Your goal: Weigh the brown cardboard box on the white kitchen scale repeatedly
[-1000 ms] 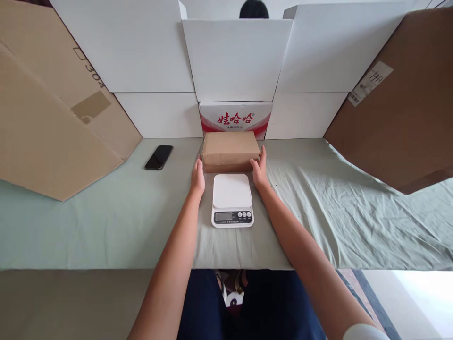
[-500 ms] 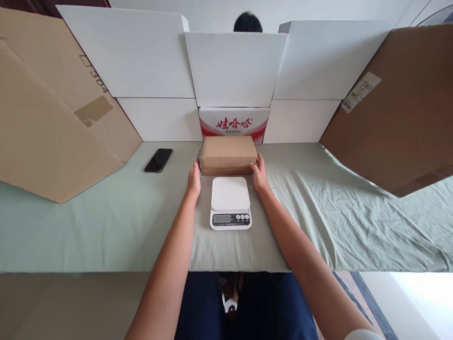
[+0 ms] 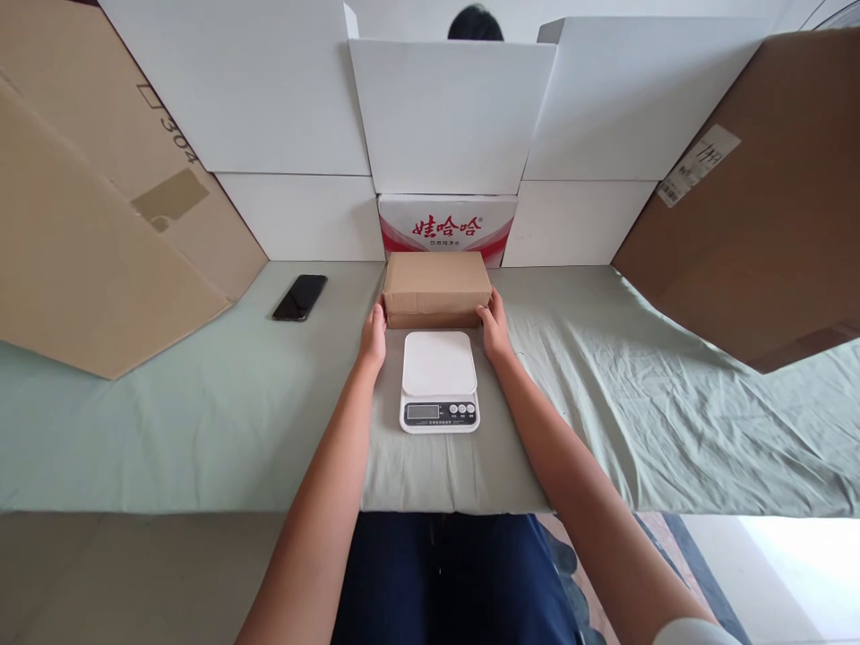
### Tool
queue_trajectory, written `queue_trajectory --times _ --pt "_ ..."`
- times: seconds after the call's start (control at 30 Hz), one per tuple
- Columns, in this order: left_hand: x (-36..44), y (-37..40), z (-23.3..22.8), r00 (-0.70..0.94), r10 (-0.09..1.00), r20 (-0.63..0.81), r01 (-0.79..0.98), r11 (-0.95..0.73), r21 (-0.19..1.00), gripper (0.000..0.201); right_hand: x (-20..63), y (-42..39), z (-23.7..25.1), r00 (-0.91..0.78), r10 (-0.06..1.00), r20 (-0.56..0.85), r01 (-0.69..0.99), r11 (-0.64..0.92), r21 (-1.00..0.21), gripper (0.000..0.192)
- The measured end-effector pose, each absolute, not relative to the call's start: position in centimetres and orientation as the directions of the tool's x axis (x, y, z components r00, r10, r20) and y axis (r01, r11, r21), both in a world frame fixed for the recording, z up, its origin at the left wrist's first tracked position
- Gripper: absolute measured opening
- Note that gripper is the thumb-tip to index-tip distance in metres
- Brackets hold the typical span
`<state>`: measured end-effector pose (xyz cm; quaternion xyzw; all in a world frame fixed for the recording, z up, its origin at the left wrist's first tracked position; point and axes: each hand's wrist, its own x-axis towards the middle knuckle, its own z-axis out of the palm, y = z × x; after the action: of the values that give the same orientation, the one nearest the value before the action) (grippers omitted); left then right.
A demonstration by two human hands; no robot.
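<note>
Here my left hand (image 3: 374, 337) lies flat against the left end of the small brown cardboard box (image 3: 436, 288), fingers straight and together, thumb up at the box's near corner. My right hand (image 3: 495, 325) mirrors it on the right end, fingers pressed along that side. Both are spread rather than curled, so the box is squeezed between two palms, and it sits on the tabletop (image 3: 202, 421) at 12 o'clock from the kitchen scale (image 3: 439, 381), just beyond its platform.

Directly behind the box, a white carton (image 3: 447, 226) carries red Chinese characters reading 娃哈哈 over a red band, with a smaller line beneath that I cannot read. A large brown cardboard sheet (image 3: 100, 224) at 10 o'clock bears a printed "304" and a patch of tape. Another brown sheet (image 3: 759, 224) at 2 o'clock has a white label with handwriting I cannot make out.

The box is plain matte kraft, rectangular and low. The scale is white plastic with a rounded square platform, a grey display and three small round buttons. A wrinkled pale green cloth covers the tabletop, and a glossy black phone (image 3: 300, 296) lies at 10 o'clock from the scale. Smooth white boards (image 3: 450, 116) stand at the back.
</note>
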<state>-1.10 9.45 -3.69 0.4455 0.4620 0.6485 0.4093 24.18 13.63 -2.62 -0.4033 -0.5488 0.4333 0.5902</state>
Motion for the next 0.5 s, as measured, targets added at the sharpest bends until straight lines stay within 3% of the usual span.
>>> queue_trajectory --times 0.2,0.5 --pt "-1.0 9.4 -3.9 -0.303 0.93 0.208 -0.103 -0.249 0.963 0.087 24.0 13.1 -2.1 0.034 0.959 0.282 -0.058 0.284 -0.957 0.074" --pt "-1.4 9.6 -4.3 -0.294 0.93 0.22 -0.065 -0.249 0.966 0.083 24.0 12.5 -1.6 0.01 0.943 0.332 0.035 0.331 -0.943 0.057"
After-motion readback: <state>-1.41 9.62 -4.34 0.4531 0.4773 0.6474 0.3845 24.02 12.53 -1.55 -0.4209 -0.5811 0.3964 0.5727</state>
